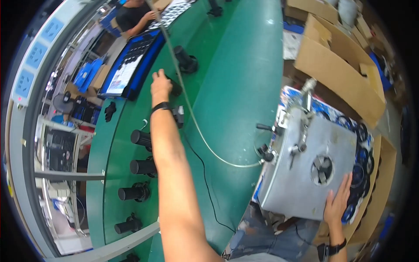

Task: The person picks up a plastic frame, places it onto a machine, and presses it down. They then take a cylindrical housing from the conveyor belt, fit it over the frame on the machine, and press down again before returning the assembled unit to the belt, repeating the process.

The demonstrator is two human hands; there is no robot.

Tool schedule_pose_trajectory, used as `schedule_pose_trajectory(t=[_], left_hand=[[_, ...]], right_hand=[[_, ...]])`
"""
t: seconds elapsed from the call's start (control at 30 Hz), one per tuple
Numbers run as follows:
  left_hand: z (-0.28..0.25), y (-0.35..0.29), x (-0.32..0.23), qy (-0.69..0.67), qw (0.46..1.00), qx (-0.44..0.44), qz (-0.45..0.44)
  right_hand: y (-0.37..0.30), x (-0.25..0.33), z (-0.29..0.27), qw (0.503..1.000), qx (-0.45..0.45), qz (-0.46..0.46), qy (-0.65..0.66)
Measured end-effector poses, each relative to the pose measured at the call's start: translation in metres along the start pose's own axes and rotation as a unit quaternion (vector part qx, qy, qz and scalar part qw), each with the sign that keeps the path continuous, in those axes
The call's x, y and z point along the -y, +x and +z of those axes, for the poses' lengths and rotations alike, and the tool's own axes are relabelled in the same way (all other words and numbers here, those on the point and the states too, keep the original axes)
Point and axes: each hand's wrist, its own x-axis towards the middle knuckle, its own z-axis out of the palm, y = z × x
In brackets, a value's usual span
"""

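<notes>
My left hand (161, 87) reaches far over the green bench, its fingers closed around a black cylindrical part that is mostly hidden; a dark end (175, 87) shows beside the palm. My right hand (338, 204) lies with straight fingers along the near right edge of a grey metal plate fixture (288, 187). A round hole in that plate shows a fan-like bladed piece (322, 170). Clamps and a black-handled lever (264, 127) sit on the fixture's left side. Similar black cylindrical parts (185, 60) stand or lie along the bench, several of them left of my forearm.
A thin pale hose (198, 131) runs over the bench to the fixture, and a black cable (205, 179) trails below it. Cardboard boxes (345, 78) stand at the right. A blue-edged tray (131, 65) is at the far left, with another person (133, 17) beyond it.
</notes>
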Motion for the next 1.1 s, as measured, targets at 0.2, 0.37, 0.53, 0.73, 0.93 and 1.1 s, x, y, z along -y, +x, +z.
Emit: schedule_pose_trajectory(t=[0.2,0.37,0.53,0.73,0.93,1.1], left_hand=[[0.015,-0.083,0.003,-0.090,0.983,-0.106,0.121],[-0.019,-0.142,0.003,-0.076,0.988,-0.126,0.056],[-0.081,-0.213,-0.020,-0.006,0.985,-0.108,0.137],[-0.094,-0.319,-0.050,0.082,0.972,0.101,0.193],[-0.088,-0.359,-0.048,0.056,0.974,0.110,0.192],[-0.081,-0.360,-0.032,0.046,0.975,0.096,0.194]], right_hand=[[-0.006,-0.009,0.009,1.000,-0.025,-0.006,0.016],[-0.013,-0.009,0.015,0.999,0.006,0.041,0.033],[-0.003,-0.016,0.020,0.998,-0.037,0.044,0.017],[0.003,-0.021,0.028,0.996,-0.055,0.065,0.001],[-0.004,-0.013,0.027,0.997,-0.052,0.060,0.004],[-0.009,-0.011,0.027,0.996,-0.067,0.052,0.004]])
